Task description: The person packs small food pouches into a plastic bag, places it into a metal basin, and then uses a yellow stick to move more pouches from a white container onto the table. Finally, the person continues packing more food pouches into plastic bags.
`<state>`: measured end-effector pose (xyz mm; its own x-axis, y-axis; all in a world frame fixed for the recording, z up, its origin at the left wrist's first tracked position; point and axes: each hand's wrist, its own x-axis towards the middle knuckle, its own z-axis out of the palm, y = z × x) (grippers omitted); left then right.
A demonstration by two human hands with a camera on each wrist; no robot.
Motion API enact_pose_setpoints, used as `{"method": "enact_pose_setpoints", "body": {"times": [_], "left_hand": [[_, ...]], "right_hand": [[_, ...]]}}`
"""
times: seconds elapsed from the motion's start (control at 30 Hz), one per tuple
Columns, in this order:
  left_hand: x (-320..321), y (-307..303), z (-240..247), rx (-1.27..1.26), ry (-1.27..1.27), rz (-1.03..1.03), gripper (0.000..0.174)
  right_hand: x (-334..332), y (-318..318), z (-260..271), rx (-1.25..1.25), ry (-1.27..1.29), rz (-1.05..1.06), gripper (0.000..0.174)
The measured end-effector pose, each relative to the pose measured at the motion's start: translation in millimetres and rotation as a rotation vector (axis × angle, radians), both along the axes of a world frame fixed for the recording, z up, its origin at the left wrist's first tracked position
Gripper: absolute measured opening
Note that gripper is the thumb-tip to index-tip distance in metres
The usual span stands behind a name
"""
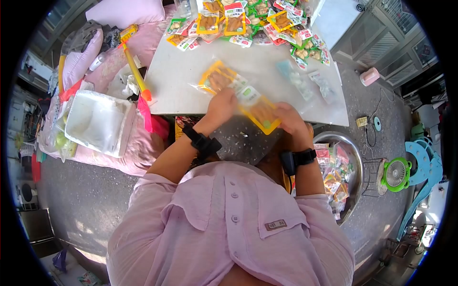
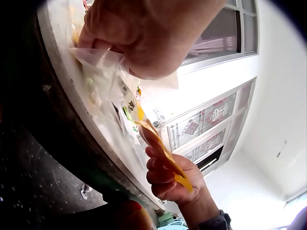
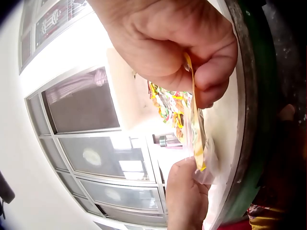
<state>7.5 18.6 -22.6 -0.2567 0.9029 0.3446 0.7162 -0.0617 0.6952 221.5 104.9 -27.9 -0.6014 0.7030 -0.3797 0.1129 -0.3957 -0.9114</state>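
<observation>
Two yellow-edged snack packets are held over the table's front edge: one packet (image 1: pixel 262 114) is pinched at its edge by my right hand (image 1: pixel 292 123), the other packet (image 1: pixel 219 78) lies at my left hand (image 1: pixel 222 110). In the left wrist view, the left hand (image 2: pixel 139 36) grips clear plastic (image 2: pixel 103 62), and the right hand (image 2: pixel 172 179) pinches a yellow packet (image 2: pixel 160 146). The right wrist view has the right hand (image 3: pixel 182 43) pinching the packet's upper edge, while the left hand (image 3: pixel 187 194) holds the plastic lower down.
Piled snack packets (image 1: pixel 257 24) cover the table's (image 1: pixel 176 76) far side. Two clear packets (image 1: pixel 312 88) lie at its right. A metal basin (image 1: pixel 355 157) of packets stands at the lower right; a white foam box (image 1: pixel 98 121) and a yellow stick (image 1: pixel 133 69) are at the left.
</observation>
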Motion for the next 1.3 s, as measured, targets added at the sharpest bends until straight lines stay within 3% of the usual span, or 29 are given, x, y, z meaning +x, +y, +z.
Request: {"method": "enact_pose_setpoints", "body": {"times": [0.27, 0.37, 0.5, 0.63, 0.7, 0.77, 0.87, 0.93, 1.0, 1.1, 1.27, 1.3], "left_hand": [[8, 0, -2, 0.014, 0.286, -0.013, 0.01], [10, -2, 6, 0.19, 0.414, -0.05, 0.009], [15, -3, 14, 0.278, 0.381, -0.063, 0.009], [13, -7, 17, 0.163, 0.342, -0.064, 0.007], [13, -10, 20, 0.148, 0.334, -0.072, 0.007], [14, -14, 20, 0.146, 0.323, -0.079, 0.007], [12, -16, 16, 0.19, 0.308, -0.101, 0.007], [13, -17, 16, 0.222, 0.312, -0.096, 0.007], [13, -18, 16, 0.228, 0.307, -0.09, 0.007], [12, -18, 14, 0.233, 0.312, -0.085, 0.007], [10, -15, 2, 0.28, 0.36, -0.08, 0.007], [11, -15, 3, 0.27, 0.352, -0.083, 0.007]], "right_hand": [[-23, 2, 33, 0.09, -0.164, -0.007, 0.013], [-36, 11, 19, 0.076, -0.023, -0.021, 0.013], [-58, 41, -44, 0.844, 0.297, 0.138, 0.013], [-78, 30, -50, 1.03, 0.455, 0.046, 0.014], [-71, 12, -35, 0.638, 0.379, 0.049, 0.015], [-61, -4, -11, -0.164, 0.246, 0.034, 0.017], [-62, -8, -7, -0.098, 0.122, -0.013, 0.017], [-66, -2, -31, 0.658, 0.166, 0.029, 0.016], [-70, 2, -44, 0.966, 0.203, 0.036, 0.014], [-78, 0, -45, 0.948, 0.124, 0.024, 0.011], [-75, -16, -1, 1.578, -0.257, 0.259, 0.005], [-79, -20, -3, 0.997, 0.045, 0.085, 0.003]]}}
